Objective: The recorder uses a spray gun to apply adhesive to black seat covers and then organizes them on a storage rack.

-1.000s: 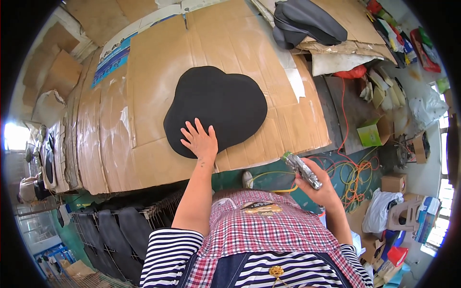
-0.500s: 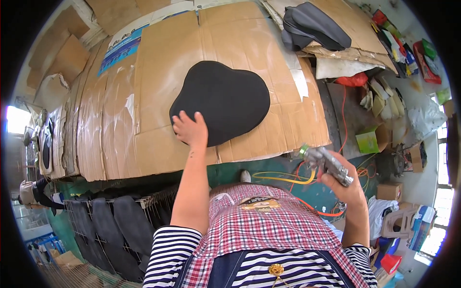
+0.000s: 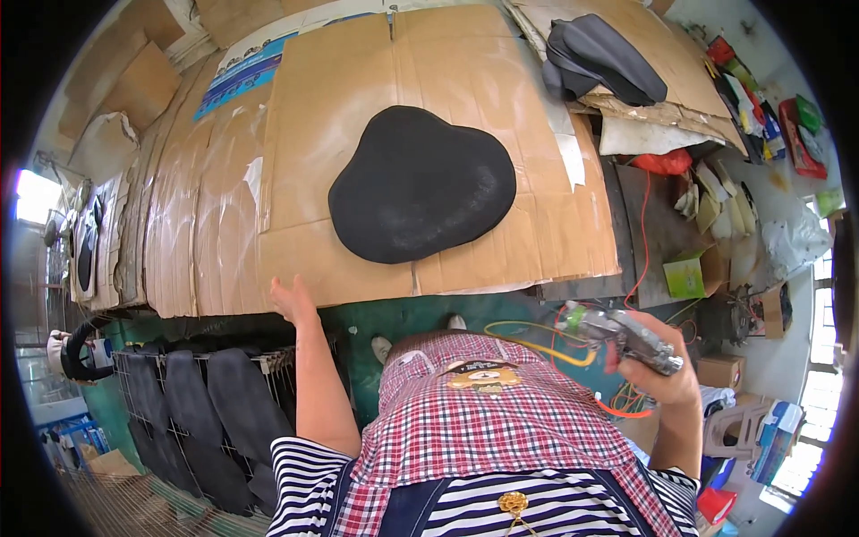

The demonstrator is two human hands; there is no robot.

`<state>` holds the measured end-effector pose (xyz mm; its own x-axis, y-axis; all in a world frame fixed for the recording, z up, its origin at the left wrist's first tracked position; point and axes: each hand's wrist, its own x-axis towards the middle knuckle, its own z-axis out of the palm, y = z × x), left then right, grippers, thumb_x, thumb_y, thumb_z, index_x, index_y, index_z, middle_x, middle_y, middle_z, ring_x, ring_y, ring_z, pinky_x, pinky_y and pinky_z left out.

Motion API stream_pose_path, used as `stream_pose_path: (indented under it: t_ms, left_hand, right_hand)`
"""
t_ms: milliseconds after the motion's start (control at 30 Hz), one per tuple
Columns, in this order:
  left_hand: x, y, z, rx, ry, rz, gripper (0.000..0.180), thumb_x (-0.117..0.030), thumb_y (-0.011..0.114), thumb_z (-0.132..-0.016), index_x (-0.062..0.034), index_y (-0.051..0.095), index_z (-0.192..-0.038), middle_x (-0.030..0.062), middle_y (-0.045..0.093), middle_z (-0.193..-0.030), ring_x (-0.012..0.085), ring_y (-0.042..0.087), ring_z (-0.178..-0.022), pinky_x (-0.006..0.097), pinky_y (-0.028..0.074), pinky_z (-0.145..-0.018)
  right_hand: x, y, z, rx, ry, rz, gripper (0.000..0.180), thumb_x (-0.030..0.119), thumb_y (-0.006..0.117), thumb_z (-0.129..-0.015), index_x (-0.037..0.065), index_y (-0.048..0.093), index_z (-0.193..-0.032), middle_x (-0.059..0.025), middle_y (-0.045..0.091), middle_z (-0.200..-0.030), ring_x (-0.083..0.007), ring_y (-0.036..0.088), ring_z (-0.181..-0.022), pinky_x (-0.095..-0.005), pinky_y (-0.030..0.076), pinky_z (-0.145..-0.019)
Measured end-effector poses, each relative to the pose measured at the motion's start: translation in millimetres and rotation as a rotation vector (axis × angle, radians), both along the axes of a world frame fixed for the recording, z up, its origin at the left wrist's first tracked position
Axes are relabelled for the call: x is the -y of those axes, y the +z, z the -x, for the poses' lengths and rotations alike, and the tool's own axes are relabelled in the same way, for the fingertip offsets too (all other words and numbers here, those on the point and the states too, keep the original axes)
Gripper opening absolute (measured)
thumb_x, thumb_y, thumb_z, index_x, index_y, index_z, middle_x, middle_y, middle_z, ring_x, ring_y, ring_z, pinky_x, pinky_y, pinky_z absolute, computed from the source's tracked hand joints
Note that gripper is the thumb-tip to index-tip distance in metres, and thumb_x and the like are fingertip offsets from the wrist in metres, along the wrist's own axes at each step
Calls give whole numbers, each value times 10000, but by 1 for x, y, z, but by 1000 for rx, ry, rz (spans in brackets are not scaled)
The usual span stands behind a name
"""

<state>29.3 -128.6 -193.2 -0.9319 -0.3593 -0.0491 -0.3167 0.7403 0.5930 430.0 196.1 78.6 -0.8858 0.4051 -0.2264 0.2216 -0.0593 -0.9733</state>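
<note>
A black, rounded three-lobed pad (image 3: 420, 183) lies flat on the cardboard-covered table (image 3: 313, 259). Pale, whitish patches show along its right and lower edges. My left hand (image 3: 293, 302) is at the table's near edge, left of the pad and apart from it, holding nothing, fingers spread. To the right, off the table's front edge, my right hand (image 3: 662, 371) is wrapped around a metal spray gun (image 3: 626, 338) with a green ring at its front. A yellow hose (image 3: 546, 352) curves below the gun; where it joins is hidden.
Folded black sheets (image 3: 604, 63) rest on cardboard at the far right. Several dark pieces hang over a wire rack (image 3: 179, 403) at lower left. An orange-red hose (image 3: 642, 242) trails down the right side near a green box (image 3: 684, 279). A plastic stool (image 3: 738, 430) stands at lower right.
My left hand has lifted off the pad and moved left to the table's near edge. Whitish patches now show on the pad. The spray gun has shifted slightly right and nearer me.
</note>
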Motion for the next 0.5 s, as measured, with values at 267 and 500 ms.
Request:
stream_pose_path:
  t_ms: [267, 500]
  left_hand:
    - [-12, -26, 1, 67, -140, -106, 582, -294, 670, -780, -82, 485, -1289, 138, 467, -1326, 321, 397, -1255, 432, 351, -1025]
    - [1, -7, -11, 108, -93, -164, 595, -284, 671, -771, -55, 482, -1287, 139, 454, -1335, 314, 387, -1259, 410, 331, -1043]
  right_hand:
    - [12, 2, 27, -94, -275, -208, 568, 180, 699, -816, -45, 467, -1284, -52, 604, -867, -113, 575, -753, -244, 487, -686]
    - [11, 17, -15, 96, -260, -258, 526, 139, 704, -802, -52, 497, -1247, -53, 616, -920, -103, 569, -771, -240, 478, -696]
